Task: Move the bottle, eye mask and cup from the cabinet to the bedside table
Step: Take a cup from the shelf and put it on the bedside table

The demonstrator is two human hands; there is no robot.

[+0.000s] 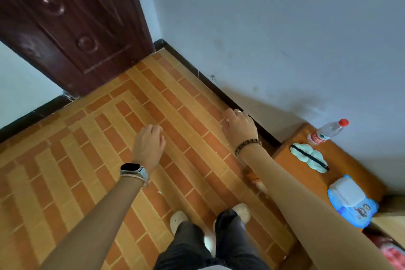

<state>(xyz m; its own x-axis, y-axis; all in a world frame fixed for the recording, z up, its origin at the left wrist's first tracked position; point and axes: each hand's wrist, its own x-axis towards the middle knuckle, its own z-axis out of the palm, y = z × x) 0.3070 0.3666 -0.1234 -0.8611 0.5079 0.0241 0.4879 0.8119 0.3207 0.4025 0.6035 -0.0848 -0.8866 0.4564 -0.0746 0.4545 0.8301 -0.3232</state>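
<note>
already the bottle (328,132) and the eye mask (309,158) are seen lying on the bedside table (341,158) by the wall, apart from each other. no cup is seen; a blue-and-white packet (350,200) lies nearer. both the left hand (149,146) and the right hand (240,126) are held loosely curled and empty over the tiled floor (98,138). judged, 1 item is left: the cabinet must be reached for the cup.
</note>
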